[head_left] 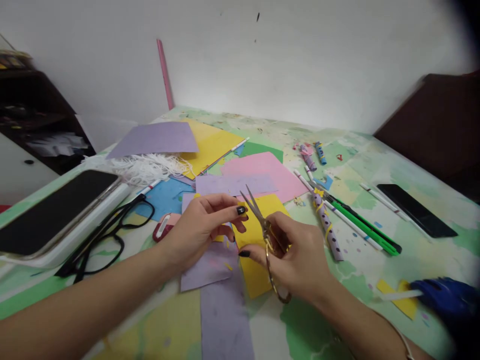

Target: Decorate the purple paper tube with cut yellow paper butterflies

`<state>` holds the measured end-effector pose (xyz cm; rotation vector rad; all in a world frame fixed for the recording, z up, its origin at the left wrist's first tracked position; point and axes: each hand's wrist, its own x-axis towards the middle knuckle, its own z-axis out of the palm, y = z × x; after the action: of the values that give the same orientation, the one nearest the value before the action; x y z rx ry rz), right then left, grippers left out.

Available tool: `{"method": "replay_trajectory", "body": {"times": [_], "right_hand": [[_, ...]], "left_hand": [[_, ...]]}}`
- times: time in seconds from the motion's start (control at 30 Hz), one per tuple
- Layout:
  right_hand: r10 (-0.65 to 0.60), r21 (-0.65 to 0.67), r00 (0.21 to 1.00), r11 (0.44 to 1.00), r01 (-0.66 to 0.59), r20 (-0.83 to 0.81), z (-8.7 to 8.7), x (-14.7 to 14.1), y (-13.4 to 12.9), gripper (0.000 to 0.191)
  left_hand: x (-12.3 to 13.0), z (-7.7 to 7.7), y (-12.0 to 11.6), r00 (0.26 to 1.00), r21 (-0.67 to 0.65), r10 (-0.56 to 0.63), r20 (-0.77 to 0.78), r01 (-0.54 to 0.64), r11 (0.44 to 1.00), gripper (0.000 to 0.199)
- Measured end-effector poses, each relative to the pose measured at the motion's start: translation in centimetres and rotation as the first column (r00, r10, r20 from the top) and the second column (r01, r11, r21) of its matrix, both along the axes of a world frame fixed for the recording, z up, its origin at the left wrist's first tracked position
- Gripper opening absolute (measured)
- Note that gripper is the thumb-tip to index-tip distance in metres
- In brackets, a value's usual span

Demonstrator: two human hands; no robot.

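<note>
My right hand grips a pair of scissors by its gold-coloured handles, the pointed blades aimed up and to the left. Close by on the left, my left hand has thumb and fingers drawn together in a pinch. Whatever lies between those fingertips is too small to make out. Beneath both hands are a yellow paper piece and a purple paper piece, with tiny yellow scraps on the purple one. A long purple strip runs toward me below them.
To the right lie a spotted purple paper roll, a green box cutter, and a dark phone. A blue glue gun is nearer. Leftward are black glasses, a large phone, white string and pink paper.
</note>
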<state>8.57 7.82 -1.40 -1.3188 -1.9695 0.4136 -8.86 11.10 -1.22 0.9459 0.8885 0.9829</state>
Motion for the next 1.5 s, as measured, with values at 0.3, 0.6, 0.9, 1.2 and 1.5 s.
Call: {"method": "replay_trajectory", "body": {"times": [0.3, 0.6, 0.9, 1.2, 1.5], "right_hand": [[-0.047, 0.229, 0.988, 0.973, 0.012, 0.145, -1.2, 0.0, 0.0, 0.037], [-0.070, 0.291, 0.981, 0.957, 0.014, 0.182, -1.1, 0.2, -0.1, 0.047], [-0.079, 0.391, 0.983, 0.920, 0.007, 0.168, -1.4, 0.1, 0.1, 0.050], [-0.093, 0.414, 0.978, 0.910, 0.008, 0.185, -1.3, 0.0, 0.2, 0.051], [-0.114, 0.455, 0.972, 0.890, 0.008, 0.206, -1.2, 0.0, 0.2, 0.054]], "left_hand": [[0.2, -0.2, -0.2, 0.995, 0.038, -0.075, 0.062, 0.073, 0.997, 0.004], [0.2, -0.1, -0.4, 0.996, 0.072, -0.078, 0.047, 0.075, 0.995, 0.005], [-0.1, -0.3, -0.2, 0.997, 0.091, -0.077, -0.011, 0.078, 0.993, 0.007], [-0.2, -0.5, -0.1, 0.996, 0.101, -0.086, -0.014, 0.087, 0.991, 0.007], [-0.4, -0.5, 0.0, 0.994, 0.149, -0.094, -0.053, 0.101, 0.984, 0.006]]}}
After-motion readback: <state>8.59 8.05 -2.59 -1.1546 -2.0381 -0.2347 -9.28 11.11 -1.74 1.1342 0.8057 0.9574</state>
